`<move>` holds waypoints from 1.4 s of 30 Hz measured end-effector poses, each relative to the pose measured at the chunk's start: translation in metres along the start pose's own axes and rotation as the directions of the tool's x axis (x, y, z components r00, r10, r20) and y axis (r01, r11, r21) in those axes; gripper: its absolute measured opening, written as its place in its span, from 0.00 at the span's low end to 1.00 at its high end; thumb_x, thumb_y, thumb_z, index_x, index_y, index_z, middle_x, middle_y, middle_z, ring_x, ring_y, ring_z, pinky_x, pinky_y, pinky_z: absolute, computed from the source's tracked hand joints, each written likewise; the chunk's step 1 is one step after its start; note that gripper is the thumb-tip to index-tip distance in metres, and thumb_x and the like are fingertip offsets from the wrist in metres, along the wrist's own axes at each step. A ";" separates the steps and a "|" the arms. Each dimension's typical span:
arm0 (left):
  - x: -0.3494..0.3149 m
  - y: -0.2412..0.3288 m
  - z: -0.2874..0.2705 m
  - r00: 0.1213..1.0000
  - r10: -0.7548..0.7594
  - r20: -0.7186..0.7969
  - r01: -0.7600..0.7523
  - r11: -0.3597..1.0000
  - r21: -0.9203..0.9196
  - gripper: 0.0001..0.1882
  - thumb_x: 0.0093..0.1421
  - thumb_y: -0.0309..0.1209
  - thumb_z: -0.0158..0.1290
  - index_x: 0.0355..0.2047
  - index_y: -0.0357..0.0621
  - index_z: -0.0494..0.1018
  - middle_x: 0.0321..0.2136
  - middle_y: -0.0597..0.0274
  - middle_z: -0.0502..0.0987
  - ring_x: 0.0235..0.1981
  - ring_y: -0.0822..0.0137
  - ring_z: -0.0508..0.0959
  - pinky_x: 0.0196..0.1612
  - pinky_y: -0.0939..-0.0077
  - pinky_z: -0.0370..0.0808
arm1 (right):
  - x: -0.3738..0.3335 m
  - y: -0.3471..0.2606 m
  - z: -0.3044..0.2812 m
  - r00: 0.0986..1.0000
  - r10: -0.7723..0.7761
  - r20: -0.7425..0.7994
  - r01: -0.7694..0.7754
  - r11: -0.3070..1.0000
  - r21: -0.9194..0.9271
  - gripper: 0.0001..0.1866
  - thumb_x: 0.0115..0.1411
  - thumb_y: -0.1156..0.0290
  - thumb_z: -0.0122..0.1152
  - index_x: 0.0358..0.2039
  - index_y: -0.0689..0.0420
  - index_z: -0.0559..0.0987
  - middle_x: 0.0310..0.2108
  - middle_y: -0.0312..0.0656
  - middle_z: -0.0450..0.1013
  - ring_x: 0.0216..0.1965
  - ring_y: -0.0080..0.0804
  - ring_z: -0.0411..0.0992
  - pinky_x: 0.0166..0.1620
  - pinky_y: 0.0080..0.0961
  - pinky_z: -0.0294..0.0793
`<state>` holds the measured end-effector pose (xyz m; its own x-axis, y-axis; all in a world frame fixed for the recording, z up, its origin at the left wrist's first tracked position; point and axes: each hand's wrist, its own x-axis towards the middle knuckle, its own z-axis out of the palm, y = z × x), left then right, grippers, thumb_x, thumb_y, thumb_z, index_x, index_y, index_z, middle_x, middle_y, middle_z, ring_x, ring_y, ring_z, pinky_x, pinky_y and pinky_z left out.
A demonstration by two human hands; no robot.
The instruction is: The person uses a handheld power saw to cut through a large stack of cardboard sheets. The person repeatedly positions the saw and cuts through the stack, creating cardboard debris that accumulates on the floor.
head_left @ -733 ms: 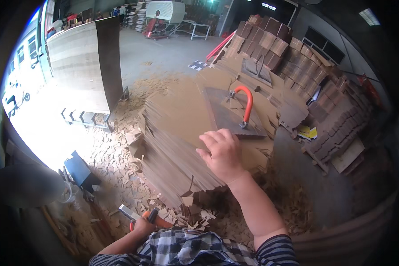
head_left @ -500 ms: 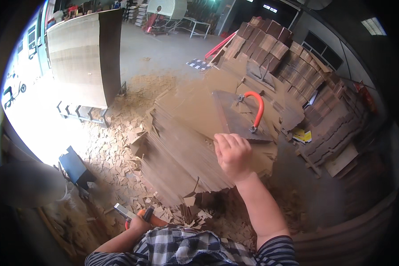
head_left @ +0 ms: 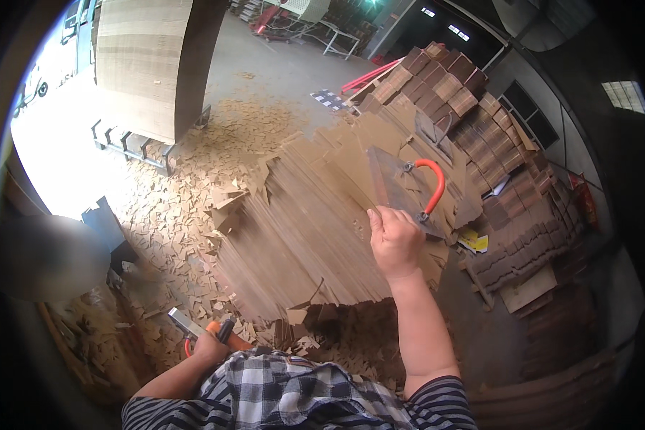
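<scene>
My right hand [head_left: 396, 240] is closed over a large stack of brown cardboard sheets [head_left: 301, 222], whose layered edges show as fine stripes. Thumb and forefinger press together; whatever lies between them is too small to make out. Just beyond the knuckles, a dark flat plate [head_left: 394, 179] with a curved red handle [head_left: 438, 188] rests on the stack. Low on the left, beside my body, my left hand [head_left: 209, 349] is wrapped round a hand tool [head_left: 186, 324] with a silver head and orange and black parts. Its exact kind is unclear.
Cardboard scraps [head_left: 165, 236] litter the floor left of the stack. A tall cardboard pile [head_left: 140, 72] stands on a metal rack [head_left: 132, 147] at far left. Bundled brown stacks [head_left: 437, 79] rise at far right. A blue-grey panel [head_left: 111, 226] leans at left.
The view has shifted, moving the far pile higher. My right hand stays beside the plate. More striped layered edges show, and the smooth tan patch is narrower. My left hand still grips the tool.
</scene>
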<state>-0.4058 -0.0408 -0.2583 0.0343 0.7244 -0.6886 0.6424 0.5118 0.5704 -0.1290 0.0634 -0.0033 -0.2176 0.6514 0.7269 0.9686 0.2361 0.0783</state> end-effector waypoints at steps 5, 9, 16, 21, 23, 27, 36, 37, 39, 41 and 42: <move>0.006 -0.002 0.000 1.000 0.022 0.021 -0.022 1.000 -0.009 0.18 0.33 0.30 0.57 0.28 0.39 0.68 0.25 0.55 0.72 0.29 0.64 0.74 0.32 0.73 0.69 | 0.003 -0.001 0.006 0.999 -0.015 -0.029 0.014 0.998 -0.064 0.04 0.47 0.69 0.54 0.20 0.54 0.71 0.19 0.36 0.69 0.23 0.34 0.68 0.23 0.28 0.67; 0.000 0.005 -0.004 0.999 0.020 0.039 -0.019 1.000 -0.018 0.25 0.30 0.26 0.59 0.33 0.44 0.67 0.24 0.62 0.72 0.27 0.69 0.72 0.31 0.75 0.69 | 0.007 -0.006 0.013 1.000 -0.002 -0.019 0.001 0.996 -0.086 0.05 0.48 0.68 0.53 0.19 0.53 0.71 0.18 0.36 0.68 0.22 0.35 0.68 0.23 0.29 0.67; -0.010 0.016 -0.012 0.999 0.005 0.036 -0.004 1.000 -0.025 0.23 0.31 0.32 0.61 0.30 0.40 0.69 0.26 0.56 0.72 0.29 0.64 0.74 0.32 0.72 0.69 | 0.027 -0.003 0.002 0.926 0.252 0.281 -0.251 0.967 -0.043 0.11 0.46 0.66 0.55 0.15 0.59 0.70 0.13 0.41 0.66 0.17 0.35 0.64 0.21 0.30 0.61; 0.002 0.007 -0.008 1.000 -0.016 -0.010 0.017 0.997 0.074 0.22 0.30 0.34 0.61 0.27 0.38 0.69 0.26 0.52 0.73 0.30 0.62 0.74 0.32 0.72 0.69 | 0.047 0.014 -0.008 0.705 0.370 0.605 -0.564 0.810 0.163 0.11 0.42 0.66 0.58 0.15 0.61 0.72 0.10 0.43 0.64 0.13 0.31 0.61 0.21 0.26 0.60; 0.004 0.006 -0.007 1.000 -0.006 -0.024 0.009 0.994 0.113 0.21 0.31 0.35 0.60 0.26 0.36 0.69 0.26 0.50 0.73 0.30 0.61 0.74 0.32 0.71 0.70 | 0.048 0.015 -0.012 0.682 0.375 0.628 -0.582 0.798 0.155 0.10 0.42 0.65 0.58 0.17 0.60 0.74 0.10 0.43 0.65 0.14 0.31 0.62 0.22 0.26 0.62; 0.007 0.010 -0.009 1.000 0.013 -0.001 -0.013 0.991 0.134 0.21 0.31 0.35 0.60 0.25 0.36 0.70 0.25 0.50 0.73 0.29 0.61 0.75 0.31 0.71 0.70 | 0.034 -0.003 -0.014 0.831 0.282 0.479 -0.391 0.909 0.142 0.11 0.44 0.64 0.57 0.23 0.60 0.75 0.16 0.44 0.69 0.20 0.33 0.69 0.26 0.25 0.66; 0.039 -0.005 0.002 0.981 0.192 -0.037 -0.174 0.945 0.276 0.20 0.32 0.41 0.58 0.20 0.36 0.70 0.18 0.52 0.73 0.23 0.62 0.75 0.25 0.70 0.69 | -0.015 -0.079 -0.131 0.938 -0.305 0.164 -0.224 -0.173 0.959 0.13 0.45 0.70 0.53 0.34 0.59 0.72 0.24 0.41 0.70 0.20 0.30 0.68 0.23 0.22 0.68; 0.050 -0.014 0.009 0.979 0.201 -0.024 -0.185 0.940 0.287 0.20 0.32 0.41 0.57 0.19 0.36 0.70 0.16 0.53 0.73 0.22 0.63 0.75 0.24 0.70 0.69 | -0.023 -0.091 -0.137 0.962 -0.262 0.073 -0.177 -0.401 0.899 0.14 0.45 0.70 0.52 0.34 0.62 0.72 0.25 0.41 0.70 0.19 0.28 0.66 0.21 0.19 0.66; 0.055 -0.026 0.027 0.975 0.219 0.026 -0.217 0.931 0.295 0.20 0.33 0.43 0.56 0.16 0.37 0.70 0.14 0.54 0.72 0.20 0.63 0.75 0.22 0.70 0.68 | -0.039 -0.111 -0.152 0.991 -0.131 -0.035 -0.065 -0.688 0.723 0.15 0.45 0.70 0.51 0.34 0.65 0.71 0.27 0.41 0.70 0.16 0.23 0.63 0.18 0.15 0.62; 0.053 -0.025 0.031 0.966 0.256 0.028 -0.248 0.896 0.367 0.17 0.33 0.41 0.56 0.16 0.37 0.71 0.13 0.53 0.72 0.19 0.64 0.75 0.20 0.70 0.68 | -0.054 -0.130 -0.163 0.994 0.040 -0.099 0.087 -0.843 0.531 0.18 0.45 0.68 0.52 0.34 0.68 0.71 0.30 0.40 0.70 0.13 0.17 0.60 0.14 0.10 0.59; 0.067 -0.036 0.035 0.954 0.299 0.012 -0.272 0.848 0.454 0.16 0.33 0.39 0.56 0.16 0.37 0.71 0.13 0.53 0.72 0.19 0.64 0.75 0.20 0.70 0.68 | -0.059 -0.125 -0.169 0.994 0.008 -0.107 0.059 -0.874 0.483 0.19 0.44 0.67 0.52 0.34 0.69 0.70 0.29 0.40 0.71 0.13 0.16 0.59 0.14 0.10 0.59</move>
<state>-0.4003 -0.0269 -0.3405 0.2343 0.8387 -0.4916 0.8834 0.0273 0.4678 -0.2168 -0.1258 0.0593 -0.1953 0.5728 0.7961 -0.9172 0.1806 -0.3550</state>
